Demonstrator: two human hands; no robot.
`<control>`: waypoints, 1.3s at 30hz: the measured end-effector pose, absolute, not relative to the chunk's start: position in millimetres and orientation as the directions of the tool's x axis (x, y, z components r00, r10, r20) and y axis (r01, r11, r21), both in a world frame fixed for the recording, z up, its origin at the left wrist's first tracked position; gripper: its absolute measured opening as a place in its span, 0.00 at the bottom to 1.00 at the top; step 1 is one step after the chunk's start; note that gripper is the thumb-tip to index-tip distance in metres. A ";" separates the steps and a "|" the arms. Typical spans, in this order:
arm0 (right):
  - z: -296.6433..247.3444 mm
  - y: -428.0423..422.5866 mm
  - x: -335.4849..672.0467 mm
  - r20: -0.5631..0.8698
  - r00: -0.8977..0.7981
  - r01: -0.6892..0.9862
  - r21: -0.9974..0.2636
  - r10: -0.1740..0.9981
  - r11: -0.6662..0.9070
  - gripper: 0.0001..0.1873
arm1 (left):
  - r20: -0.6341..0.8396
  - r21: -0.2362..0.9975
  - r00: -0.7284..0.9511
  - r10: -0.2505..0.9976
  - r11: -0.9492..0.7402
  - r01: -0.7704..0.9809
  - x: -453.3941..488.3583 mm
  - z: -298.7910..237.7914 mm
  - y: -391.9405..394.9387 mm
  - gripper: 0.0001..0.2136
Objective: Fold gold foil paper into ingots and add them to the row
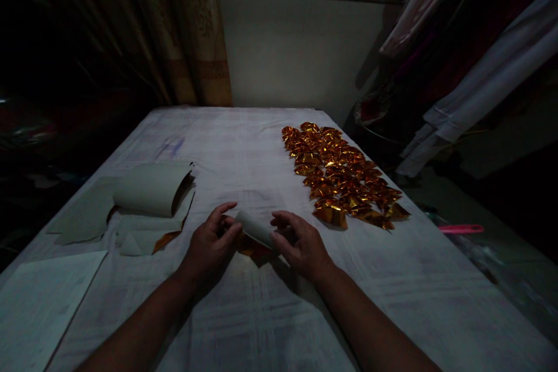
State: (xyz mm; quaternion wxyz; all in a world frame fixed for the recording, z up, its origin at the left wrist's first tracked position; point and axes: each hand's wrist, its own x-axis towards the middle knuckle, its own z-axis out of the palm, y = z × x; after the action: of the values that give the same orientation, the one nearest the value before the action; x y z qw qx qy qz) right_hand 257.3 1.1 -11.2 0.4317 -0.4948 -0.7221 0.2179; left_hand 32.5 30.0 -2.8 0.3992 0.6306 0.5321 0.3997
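Note:
Between my two hands is a small sheet of gold foil paper [256,229], its dull grey-white back curled upward and shiny gold showing below. My left hand [214,238] pinches its left end between thumb and fingers. At the right end, my right hand [303,244] grips it with the thumb on the near side and the fingers curled behind. Beyond my right hand lie rows of folded gold foil pieces [337,171]. Curled grey-backed foil sheets [150,186] lie on the left, with gold showing on a folded edge.
A pale checked cloth covers the table [244,314]. A flat white sheet [39,308] lies at its near left corner. Behind stand a curtain [192,29] and a white wall [300,52]. Clothes [488,75] hang on the right, above a pink handle [461,228].

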 end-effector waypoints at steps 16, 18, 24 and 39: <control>-10.2 1.7 245.0 0.324 0.085 0.403 -0.876 0.942 0.266 0.05 | 0.050 0.915 0.256 0.965 -0.147 0.376 39.2 -10.3 20.5 0.33; -9.4 1.1 244.6 0.332 0.061 0.430 -0.860 0.941 0.276 0.05 | 0.031 0.943 0.191 0.981 -0.093 0.321 42.2 -10.4 20.0 0.34; -8.3 -5.1 242.3 0.411 -0.139 0.536 -0.734 0.901 0.418 0.05 | 0.059 0.986 0.024 0.998 -0.062 0.153 42.3 -4.3 26.5 0.28; -14.9 -1.7 255.0 0.525 -0.346 0.717 -0.386 0.778 0.580 0.22 | 0.340 0.753 0.268 0.901 -0.432 0.496 32.1 -4.5 30.3 0.12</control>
State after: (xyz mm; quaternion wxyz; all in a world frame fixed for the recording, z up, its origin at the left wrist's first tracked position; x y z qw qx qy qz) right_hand 255.0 -1.7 -14.9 0.3447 -0.4561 -0.8193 0.0439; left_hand 32.1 30.3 -4.5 0.2615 0.7521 0.4644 0.3876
